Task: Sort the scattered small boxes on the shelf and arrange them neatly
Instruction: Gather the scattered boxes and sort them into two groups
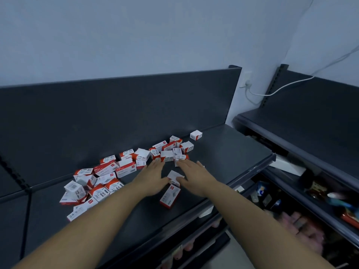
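Many small boxes lie messy on our shelf. Our left hand and right hand are flat, fingers straight, holding nothing. We should push them together gently.

The shelf runs from 8 o'clock to 2 o'clock, with its back panel standing behind it. Small boxes lie scattered on it along the foot of the panel: a heap at 9 o'clock of the hands, a cluster just beyond the fingertips at 12 o'clock, and a lone box apart at 1 o'clock. The left hand and right hand lie side by side over the shelf, a tilted box between their thumbs — a flat box lies just before it, at 6 o'clock. A second shelf unit stands at 3 o'clock, and a wall socket sits in the gap between the two units.
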